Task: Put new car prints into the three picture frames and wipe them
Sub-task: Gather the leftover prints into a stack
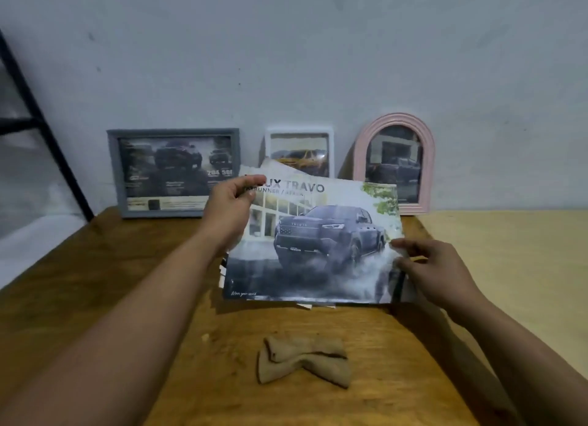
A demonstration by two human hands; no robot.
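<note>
A large car print [318,244] is held above the wooden bench [127,266], tilted toward the wearer, with more loose sheets just visible under its lower edge. The left hand [230,209] is clamped on the print's upper left corner, thumb on the face and fingers behind. The right hand [429,266] pinches the right edge low down, fingertips together on the paper.

Against the wall stand the three frames: a grey frame [173,172] on the left, a white frame [300,152] in the middle, partly hidden behind the sheet, and a pink arched frame [394,163] on the right. Each already shows a car picture. A folded tan cloth [305,360] lies on the bench nearer the wearer, untouched.

The sheet looks thin, light and glossy, and its top edge seems torn or curled. It will likely flop and crease if pinched at a single corner, so holding two opposite edges suits it. The frames' clear fronts appear reflective and probably fragile; they are best lifted by their rims.
</note>
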